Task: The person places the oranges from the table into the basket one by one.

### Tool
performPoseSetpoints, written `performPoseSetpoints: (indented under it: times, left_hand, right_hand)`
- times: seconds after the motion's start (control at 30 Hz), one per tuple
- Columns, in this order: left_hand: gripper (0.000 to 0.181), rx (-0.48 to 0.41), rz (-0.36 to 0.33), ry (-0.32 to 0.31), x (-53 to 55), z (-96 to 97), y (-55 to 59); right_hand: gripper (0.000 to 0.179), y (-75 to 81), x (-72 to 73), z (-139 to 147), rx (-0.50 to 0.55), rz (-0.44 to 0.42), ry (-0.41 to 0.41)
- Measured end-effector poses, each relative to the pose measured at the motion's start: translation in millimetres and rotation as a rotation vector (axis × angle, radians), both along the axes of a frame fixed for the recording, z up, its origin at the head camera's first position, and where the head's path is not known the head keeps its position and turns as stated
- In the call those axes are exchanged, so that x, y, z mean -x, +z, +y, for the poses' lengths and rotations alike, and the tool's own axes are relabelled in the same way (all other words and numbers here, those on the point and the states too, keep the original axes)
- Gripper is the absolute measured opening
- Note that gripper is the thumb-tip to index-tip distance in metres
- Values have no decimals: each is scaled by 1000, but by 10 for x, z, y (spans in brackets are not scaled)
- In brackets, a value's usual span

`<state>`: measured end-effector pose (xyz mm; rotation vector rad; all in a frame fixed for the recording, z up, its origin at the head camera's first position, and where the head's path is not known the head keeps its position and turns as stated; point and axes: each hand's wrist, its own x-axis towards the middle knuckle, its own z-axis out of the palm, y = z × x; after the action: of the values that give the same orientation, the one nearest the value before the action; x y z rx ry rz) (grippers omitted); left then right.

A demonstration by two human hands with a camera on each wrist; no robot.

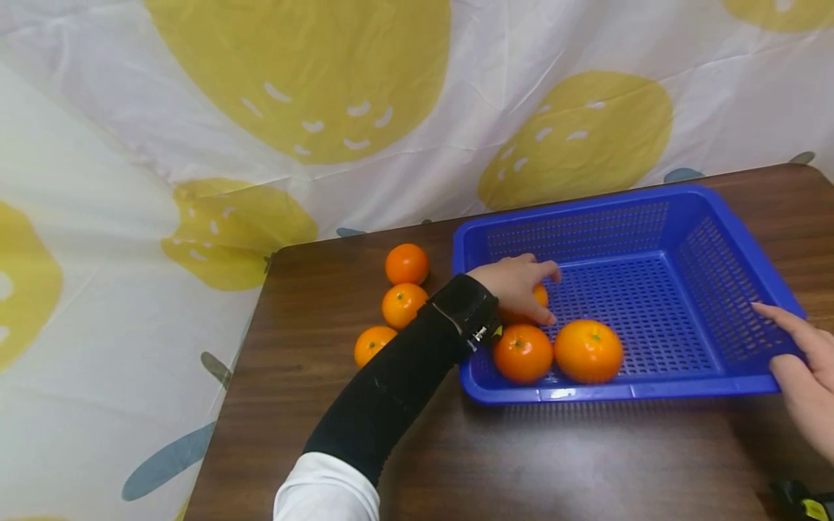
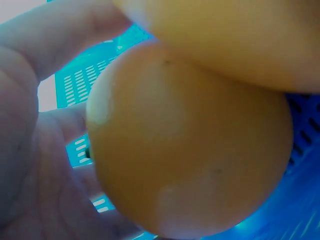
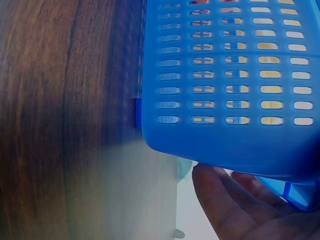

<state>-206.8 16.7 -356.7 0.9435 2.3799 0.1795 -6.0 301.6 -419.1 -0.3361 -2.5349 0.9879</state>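
My left hand (image 1: 513, 284) reaches over the left end of a blue plastic basket (image 1: 664, 388), its fingers and thumb around an orange (image 1: 540, 294). In the left wrist view that orange (image 2: 190, 145) fills the middle, with fingers curved along its side. Two more oranges, one (image 1: 523, 353) beside the other (image 1: 589, 351), sit in the basket's near left corner. On the opposite side my right hand (image 1: 811, 362) grips the basket's right rim near its front corner. From the right wrist, its fingers (image 3: 215, 192) show against the basket's slotted end wall.
Left of the basket, three oranges stand in a row on the brown wooden table (image 1: 300, 354): a far one (image 1: 407, 264), a middle one (image 1: 403, 305) and a near one (image 1: 374, 344). A white cloth (image 1: 469, 94) with yellow fruit prints hangs behind the table.
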Motion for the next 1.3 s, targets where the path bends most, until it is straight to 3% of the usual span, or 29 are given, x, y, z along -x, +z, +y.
performPoseSetpoints:
  times: [0.23,0.57,0.83,1.07,1.3]
  left_hand:
    - [66,0,39,30,-32,-31,111]
    - [65,-31,110,9,-32,-70,211]
    - [62,-57,153,-10,-56,-143,306]
    - [63,-82,147,25,-66,-263,353]
    - [63,-105,188,17,-69,-390,373]
  right_hand:
    - [63,-12,-12,-2,-15,9,-5]
    - [65,-10,2,5,-31,-17,-9]
    - [62,-33,9,17,-16,44,10]
    - [62,3,23,9,-14,43,16]
    - [64,17,18,28,-14,5,22]
